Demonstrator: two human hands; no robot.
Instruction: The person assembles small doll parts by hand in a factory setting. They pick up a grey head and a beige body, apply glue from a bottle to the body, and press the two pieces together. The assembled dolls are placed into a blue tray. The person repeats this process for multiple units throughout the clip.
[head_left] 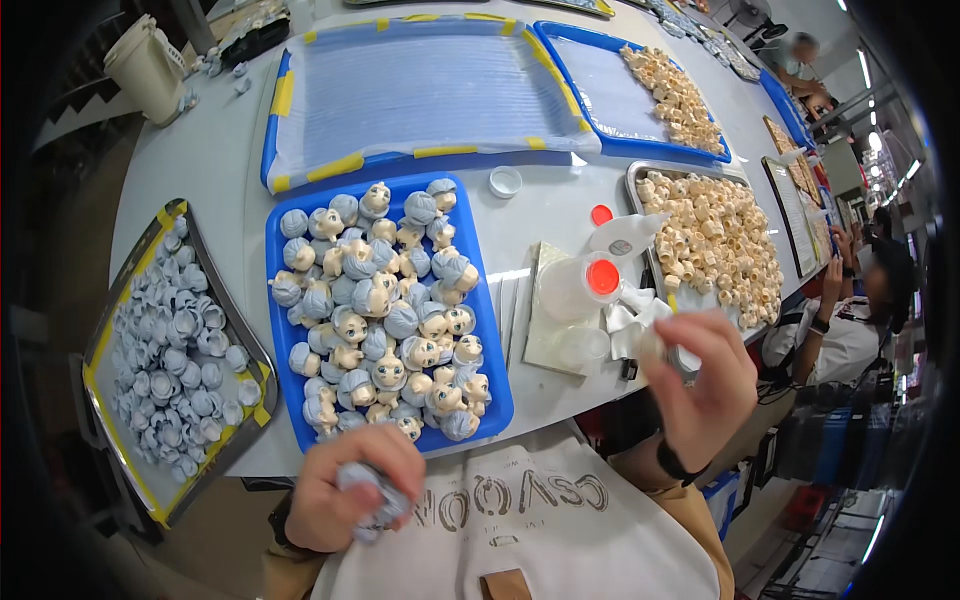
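Low in front of my apron, my left hand (350,487) is closed around a grey-blue doll hair piece (375,495); whether a face part sits inside it is hidden. My right hand (708,385) is raised at the table's front edge, thumb and fingers drawn together at a small pale thing, too blurred to name. Just beyond my left hand, a blue tray (497,400) holds many small doll heads (388,372) with grey-blue hair. Near my right hand are a crumpled white cloth (630,322) and a white bottle with a red cap (575,287).
Hollow hair pieces (165,350) fill a yellow-taped tray at the left. Beige doll parts (705,235) fill a metal tray at the right; more lie in a blue tray (655,140) behind. A wide film-lined tray (420,90) occupies the back. Another person (840,330) sits at the right.
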